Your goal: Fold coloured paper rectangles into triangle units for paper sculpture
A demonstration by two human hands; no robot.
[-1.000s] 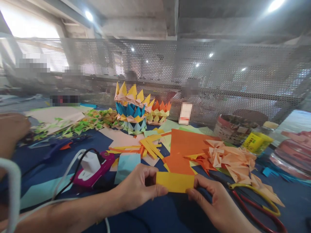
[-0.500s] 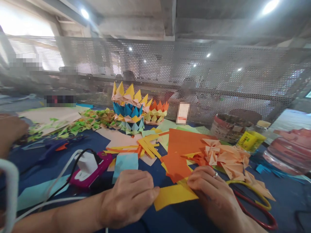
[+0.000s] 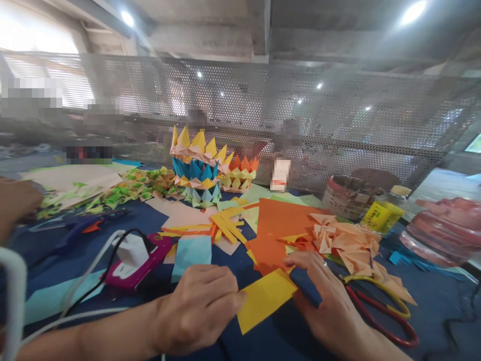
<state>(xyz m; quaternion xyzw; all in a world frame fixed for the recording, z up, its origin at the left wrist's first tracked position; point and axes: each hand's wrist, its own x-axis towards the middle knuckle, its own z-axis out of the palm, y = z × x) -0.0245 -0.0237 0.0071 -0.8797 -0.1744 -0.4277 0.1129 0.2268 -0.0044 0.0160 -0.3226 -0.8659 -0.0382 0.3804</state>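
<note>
Yellow paper (image 3: 265,298) was up in the air between both hands a second ago; now it's flat on the bench (image 3: 443,311), tilted. Left hand (image 3: 199,306) keeps pinching its left edge. Right hand (image 3: 326,296) let go, open and flat just beside it.

Bright overhead glare, perhaps motion-blurred, warped edges

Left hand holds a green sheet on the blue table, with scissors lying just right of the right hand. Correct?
Not quite. The head view shows that the sheet held by the left hand is yellow, not green. The rest stands: it lies on the blue table, and the scissors lie just right of the right hand.
</note>
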